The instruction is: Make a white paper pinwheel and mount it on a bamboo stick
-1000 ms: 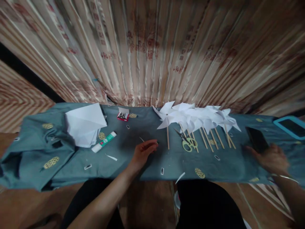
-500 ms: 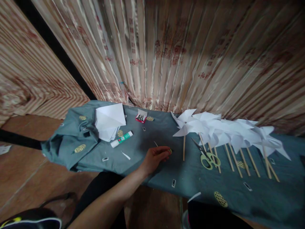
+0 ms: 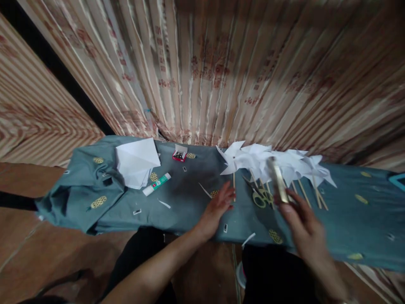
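My right hand [image 3: 302,219] is closed around a shiny, metallic, bar-shaped tool [image 3: 278,179], smeared by motion, raised in front of the white paper pinwheels [image 3: 292,162]. What kind of tool it is I cannot make out. Over the cloth, my left hand [image 3: 218,207] has its fingers stretched out beside the wooden stick [image 3: 234,180] of the leftmost pinwheel [image 3: 233,157]; whether they touch it is unclear. Scissors with pale green handles [image 3: 259,200] lie between my two hands, partly over the pinwheel sticks.
A green-grey cloth [image 3: 186,211] covers the long table. Left of my hands lie a stack of white paper [image 3: 137,162], a glue stick [image 3: 156,184] and an open red box [image 3: 179,155] of small metal pieces. Paper scraps [image 3: 164,204] are scattered about. A corrugated, plastic-covered wall [image 3: 202,76] rises behind.
My right hand has come into view from the right with the metallic tool. My left hand has gone from a pinch to spread fingers, nearer the leftmost stick. The view has shifted right.
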The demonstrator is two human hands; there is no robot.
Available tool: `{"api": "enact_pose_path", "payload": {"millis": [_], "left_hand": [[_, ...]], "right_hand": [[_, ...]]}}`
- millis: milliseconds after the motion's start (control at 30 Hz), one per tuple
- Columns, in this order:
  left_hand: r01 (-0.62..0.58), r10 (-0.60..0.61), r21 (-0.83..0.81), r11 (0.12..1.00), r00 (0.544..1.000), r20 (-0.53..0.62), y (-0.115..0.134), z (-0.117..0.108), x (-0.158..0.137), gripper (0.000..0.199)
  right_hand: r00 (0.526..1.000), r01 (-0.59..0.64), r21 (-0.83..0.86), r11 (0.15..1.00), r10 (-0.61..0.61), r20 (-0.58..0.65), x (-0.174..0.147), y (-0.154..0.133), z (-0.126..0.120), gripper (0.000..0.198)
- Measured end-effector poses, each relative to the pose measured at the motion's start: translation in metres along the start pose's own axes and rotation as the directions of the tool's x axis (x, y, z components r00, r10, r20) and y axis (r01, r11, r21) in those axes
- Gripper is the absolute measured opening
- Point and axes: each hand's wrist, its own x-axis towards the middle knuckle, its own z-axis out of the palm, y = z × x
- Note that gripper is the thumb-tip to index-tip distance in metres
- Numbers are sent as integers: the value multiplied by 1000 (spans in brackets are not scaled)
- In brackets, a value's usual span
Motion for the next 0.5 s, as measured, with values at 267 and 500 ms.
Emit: {"api": "enact_pose_path", "payload": {"millis": [267,500], "left_hand": [[-118,83,-170,978,976,-202,39,-17,-9,68],[-47,10,-140,989,967,-255,50,-43,-7,61]], "right_hand": [[938,268,40,963,-270,219,-28,-84,124,65],[766,-396,464,793,6,643,-17,-72,128,44]]}}
